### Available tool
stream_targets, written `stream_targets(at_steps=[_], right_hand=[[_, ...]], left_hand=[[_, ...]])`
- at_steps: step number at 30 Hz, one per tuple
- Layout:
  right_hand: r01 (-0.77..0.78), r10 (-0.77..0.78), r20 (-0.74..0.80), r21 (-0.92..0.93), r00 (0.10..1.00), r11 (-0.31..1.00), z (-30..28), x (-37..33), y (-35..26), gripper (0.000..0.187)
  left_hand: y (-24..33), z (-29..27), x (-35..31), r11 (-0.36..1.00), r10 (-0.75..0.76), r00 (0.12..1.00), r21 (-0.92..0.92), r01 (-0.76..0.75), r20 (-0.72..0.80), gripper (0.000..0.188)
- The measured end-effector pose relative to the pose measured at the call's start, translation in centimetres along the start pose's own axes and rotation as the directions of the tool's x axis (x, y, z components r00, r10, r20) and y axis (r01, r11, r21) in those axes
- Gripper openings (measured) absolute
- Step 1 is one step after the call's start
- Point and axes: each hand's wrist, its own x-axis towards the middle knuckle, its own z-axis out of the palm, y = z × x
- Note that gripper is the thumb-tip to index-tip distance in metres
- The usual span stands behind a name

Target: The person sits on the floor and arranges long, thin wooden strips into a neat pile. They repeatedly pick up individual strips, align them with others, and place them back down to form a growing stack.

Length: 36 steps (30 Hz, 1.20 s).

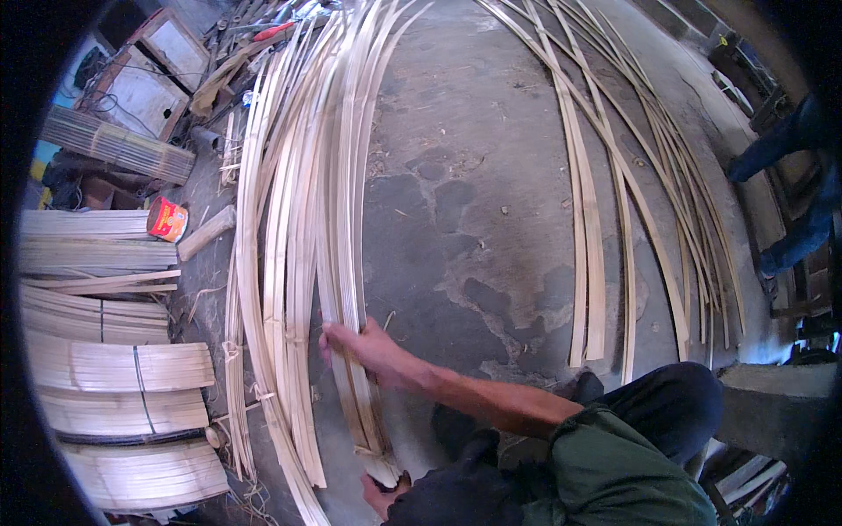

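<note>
A bundle of long, pale split bamboo strips (334,210) runs from near me up to the far end of the floor. My right hand (368,353) is closed around it a short way above its near end. Close to the lower edge, my left hand (382,496) grips the bundle's near end, where a tie appears to circle the strips; part of this hand is hidden behind dark cloth. Just left of the held bundle lie more loose bamboo strips (276,289), some tied near their ends.
Long bamboo strips (596,289) lie spread over the concrete floor (474,219) at right. Stacked, strapped strip bundles (132,412) line the left side, with a red-and-yellow tub (167,219) and a short log (207,233) nearby. Another person's blue-trousered legs (789,167) show at far right.
</note>
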Motion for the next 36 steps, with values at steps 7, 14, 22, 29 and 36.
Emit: stream_targets(at_steps=[7,14,22,29,36], right_hand=[[0.263,-0.261,0.052,-0.035,0.964,0.964,2.3,-3.6,-2.8,0.020],[0.401,-0.403,-0.016,-0.055,0.915,0.914,0.5,-1.2,-10.7,0.020],[0.341,-0.341,-0.076,-0.021,0.937,0.940,-3.7,3.1,-13.9,0.020],[0.145,-0.153,-0.138,-0.064,0.979,0.987,-11.5,9.0,-12.9,0.037],[0.051,-0.209,-0.287,-0.475,0.935,0.878,-23.3,9.1,-5.2,0.045]], left_hand=[[-2.1,-1.0,2.1,0.999,-0.006,1.000,-0.041,0.005,-0.024,0.059],[12.9,0.0,4.9,0.959,0.089,0.923,-0.284,0.022,0.375,0.062],[14.2,2.6,10.7,0.866,0.313,0.569,-0.475,0.159,0.760,0.055],[19.1,5.7,10.0,0.906,0.088,0.729,-0.358,0.224,0.679,0.041],[14.9,12.4,13.2,0.891,0.040,0.677,-0.333,0.309,0.735,0.028]])
